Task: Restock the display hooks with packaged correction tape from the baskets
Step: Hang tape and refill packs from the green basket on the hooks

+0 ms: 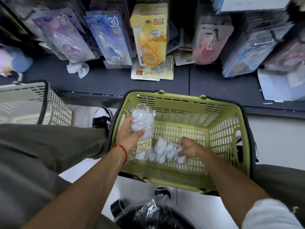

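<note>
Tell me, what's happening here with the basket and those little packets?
A person crouches by a shop display, with both hands in a green basket on the floor. The left hand holds a clear packet of white refills lifted up, while the right hand grips another pack lying on the basket's bottom. Carded correction tapes, like the yellow one, hang on hooks above. A white basket stands to the left. Nothing is being hung right now.

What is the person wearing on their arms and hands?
Both hands, left hand and right hand, are bare, with no gloves. A thin red string bracelet circles the left wrist. The forearms are uncovered; a pale grey sleeve shows on the upper right arm.
</note>
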The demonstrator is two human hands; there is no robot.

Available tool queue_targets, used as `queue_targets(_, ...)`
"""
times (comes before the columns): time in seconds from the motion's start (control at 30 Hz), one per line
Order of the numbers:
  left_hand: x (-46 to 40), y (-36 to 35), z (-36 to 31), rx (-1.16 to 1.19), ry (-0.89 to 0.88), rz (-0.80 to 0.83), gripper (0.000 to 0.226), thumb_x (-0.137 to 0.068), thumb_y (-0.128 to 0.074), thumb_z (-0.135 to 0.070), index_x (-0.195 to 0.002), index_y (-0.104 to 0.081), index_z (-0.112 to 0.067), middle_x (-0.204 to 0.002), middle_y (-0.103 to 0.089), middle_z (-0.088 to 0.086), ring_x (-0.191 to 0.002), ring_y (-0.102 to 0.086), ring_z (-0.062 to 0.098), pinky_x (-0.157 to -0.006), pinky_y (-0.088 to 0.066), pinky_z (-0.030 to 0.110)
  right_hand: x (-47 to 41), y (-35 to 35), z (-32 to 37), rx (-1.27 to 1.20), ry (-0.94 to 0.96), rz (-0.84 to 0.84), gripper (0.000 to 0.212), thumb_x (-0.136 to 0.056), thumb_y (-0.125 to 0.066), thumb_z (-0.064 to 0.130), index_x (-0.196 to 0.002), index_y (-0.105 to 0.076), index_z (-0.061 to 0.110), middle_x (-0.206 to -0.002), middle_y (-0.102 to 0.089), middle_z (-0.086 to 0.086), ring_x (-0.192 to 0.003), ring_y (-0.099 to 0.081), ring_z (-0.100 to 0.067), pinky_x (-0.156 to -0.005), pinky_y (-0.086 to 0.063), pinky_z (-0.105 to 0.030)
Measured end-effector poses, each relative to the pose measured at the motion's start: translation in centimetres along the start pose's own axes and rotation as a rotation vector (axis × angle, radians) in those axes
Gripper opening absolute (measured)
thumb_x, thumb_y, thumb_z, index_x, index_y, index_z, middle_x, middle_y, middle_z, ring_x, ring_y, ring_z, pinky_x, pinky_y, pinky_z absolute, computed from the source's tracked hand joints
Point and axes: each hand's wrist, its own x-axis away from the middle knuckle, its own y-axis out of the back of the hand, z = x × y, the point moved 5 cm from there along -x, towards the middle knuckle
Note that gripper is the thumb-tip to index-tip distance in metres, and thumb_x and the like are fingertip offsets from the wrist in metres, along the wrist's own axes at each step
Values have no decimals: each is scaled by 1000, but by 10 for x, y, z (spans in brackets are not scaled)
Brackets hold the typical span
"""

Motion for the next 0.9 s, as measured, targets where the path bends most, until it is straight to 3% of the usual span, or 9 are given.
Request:
queue_targets(0.07, 1, 1, -3, -48, -16, 12, 54, -95, -73, -3, -139, -53, -26, -94, -69, -4, -86, -66, 11, -69, -55, 22, 17, 24, 20, -272, 87, 39, 46, -95, -74, 6, -129, -55, 29, -123, -64, -9, -87, -68, -20, -62, -60, -28)
queue_targets(0.13, 3, -1, -5, -63, -15, 38, 51, -95, -73, -3, -135, -54, -29, -103, -70, 5, -94, -68, 21, -80, -58, 31, 33, 53, 43, -323, 161, 23, 34, -98, -71, 15, -126, -68, 35, -125, -60, -1, -90, -69, -24, -65, -60, -27)
queue_targets(0.2, 5, -7, -7, -25, -10, 81, 52, -96, -72, -2, -133, -54, -34, -108, -69, 5, -95, -66, 17, -70, -56, 20, 48, 71, 65, -422, 202, 37, 14, -96, -70, 31, -105, -80, 26, -119, -67, -7, -84, -69, -24, -66, -60, -31)
queue_targets(0.27, 8, -13, -8, 39, 10, 137, 52, -95, -73, -4, -128, -58, -42, -106, -69, -4, -94, -65, 10, -61, -52, 18, 58, 78, 80, -690, 245, 151, 37, -93, -61, 41, -100, -79, 9, -101, -72, -18, -70, -68, -23, -56, -55, -28)
queue_targets(0.4, 16, -23, -3, 169, 117, 224, 57, -92, -73, -3, -131, -61, -42, -127, -68, 3, -116, -66, 25, -95, -54, 48, 72, 73, 100, -1051, 295, 313, 43, -93, -50, 35, -105, -65, -3, -91, -69, -20, -72, -66, -25, -65, -51, -30)
queue_targets(0.5, 17, -27, 2, 295, 179, 266, 59, -95, -69, -8, -149, -52, -24, -135, -69, 6, -122, -63, 30, -108, -48, 54, 65, 66, 106, -970, 303, 113, 15, -100, -62, 14, -92, -66, 3, -77, -66, -9, -56, -62, -12, -46, -43, -17)
queue_targets(0.63, 20, -29, 4, 328, 205, 279, 50, -91, -79, -37, -132, -50, -39, -116, -72, -17, -103, -68, 4, -82, -51, 32, 51, 54, 116, -863, 285, -66, 22, -102, -66, 19, -89, -66, 1, -64, -67, -3, -41, -55, -7, -33, -33, -14)
queue_targets(0.77, 11, -14, -1, 177, 65, 80, 58, -82, -90, -13, -127, -61, -32, -117, -75, -7, -112, -72, 21, -93, -59, 41, 25, 36, 109, -922, 221, -176, 26, -105, -63, 29, -112, -64, 5, -70, -71, -7, -44, -58, -13, -34, -37, -19)
queue_targets(0.9, 5, 4, -20, 150, -17, -64, 72, -84, -87, -6, -146, -53, -18, -133, -68, -1, -124, -65, 23, -109, -52, 45, -11, 0, 74, -171, 75, -204, 21, -105, -62, 27, -124, -65, 18, -111, -73, 0, -76, -68, -12, -60, -52, -22)
